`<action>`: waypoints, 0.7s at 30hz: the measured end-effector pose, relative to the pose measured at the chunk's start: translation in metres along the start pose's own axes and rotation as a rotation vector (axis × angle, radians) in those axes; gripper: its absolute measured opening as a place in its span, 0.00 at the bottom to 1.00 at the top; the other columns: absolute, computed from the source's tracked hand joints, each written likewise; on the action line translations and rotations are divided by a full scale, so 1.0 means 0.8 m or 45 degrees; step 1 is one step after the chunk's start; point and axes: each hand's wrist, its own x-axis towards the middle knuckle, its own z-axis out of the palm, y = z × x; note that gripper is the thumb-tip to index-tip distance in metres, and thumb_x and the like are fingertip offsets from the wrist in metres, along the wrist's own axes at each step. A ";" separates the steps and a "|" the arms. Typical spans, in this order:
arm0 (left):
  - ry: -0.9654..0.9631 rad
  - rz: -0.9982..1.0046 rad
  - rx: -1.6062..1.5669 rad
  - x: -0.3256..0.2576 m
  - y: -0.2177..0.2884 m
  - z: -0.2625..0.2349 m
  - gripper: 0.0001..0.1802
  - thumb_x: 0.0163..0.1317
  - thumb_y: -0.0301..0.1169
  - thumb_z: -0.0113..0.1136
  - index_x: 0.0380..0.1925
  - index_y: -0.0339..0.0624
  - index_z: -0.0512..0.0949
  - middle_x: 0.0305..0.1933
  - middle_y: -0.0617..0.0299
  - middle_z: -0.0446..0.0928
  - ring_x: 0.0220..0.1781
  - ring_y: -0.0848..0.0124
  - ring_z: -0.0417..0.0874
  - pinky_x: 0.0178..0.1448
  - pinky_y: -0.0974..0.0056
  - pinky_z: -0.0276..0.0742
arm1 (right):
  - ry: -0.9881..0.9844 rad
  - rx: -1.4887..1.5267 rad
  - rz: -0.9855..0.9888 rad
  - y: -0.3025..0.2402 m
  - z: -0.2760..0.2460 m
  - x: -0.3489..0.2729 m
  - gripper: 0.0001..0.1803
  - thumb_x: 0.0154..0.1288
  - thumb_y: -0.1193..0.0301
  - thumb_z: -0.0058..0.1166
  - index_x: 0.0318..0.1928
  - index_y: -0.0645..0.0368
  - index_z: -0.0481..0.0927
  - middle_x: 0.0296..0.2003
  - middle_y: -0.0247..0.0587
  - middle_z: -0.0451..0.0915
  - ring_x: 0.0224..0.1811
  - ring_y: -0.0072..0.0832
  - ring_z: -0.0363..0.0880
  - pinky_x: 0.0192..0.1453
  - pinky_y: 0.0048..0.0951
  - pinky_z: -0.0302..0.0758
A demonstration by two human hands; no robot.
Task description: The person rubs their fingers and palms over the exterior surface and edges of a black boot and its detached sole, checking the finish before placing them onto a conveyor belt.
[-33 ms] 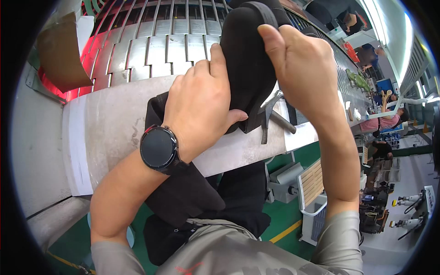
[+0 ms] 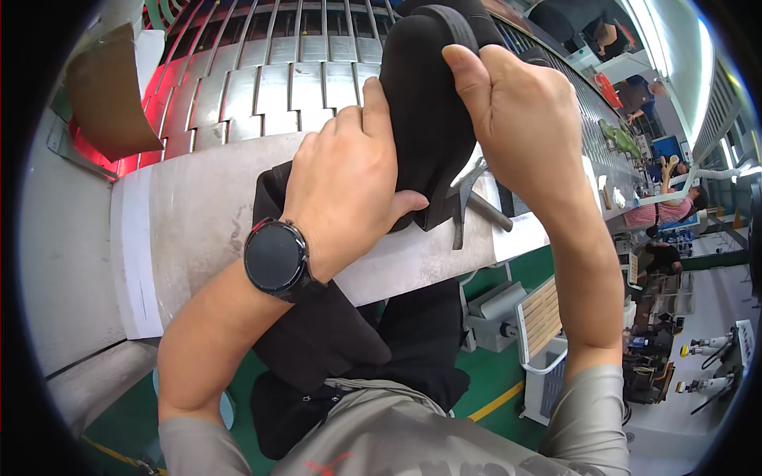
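Note:
A soft black piece shaped like a boot, rounded at its far end, stands over the bench's far edge in front of me. My left hand, with a black watch on its wrist, grips its left side, thumb low and fingers laid along it. Higher up on the right, my right hand is closed on a black strip that runs over the rounded end. Its fingertips are hidden. Pincers and a tool with a dark handle lie beside it on the bench. More black material drapes below my left wrist.
The pale worn bench top spans the front, with a slatted metal conveyor behind. A brown curved flap hangs at far left near red light. Below right stands a cart with a slatted wooden top. Other people work far right.

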 end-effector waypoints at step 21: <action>0.086 0.124 -0.046 -0.024 0.021 0.015 0.68 0.46 0.41 0.88 0.81 0.26 0.56 0.72 0.32 0.74 0.71 0.38 0.77 0.75 0.47 0.74 | -0.397 0.295 0.338 0.000 -0.059 0.035 0.32 0.78 0.46 0.47 0.39 0.61 0.92 0.43 0.58 0.90 0.49 0.57 0.90 0.56 0.53 0.86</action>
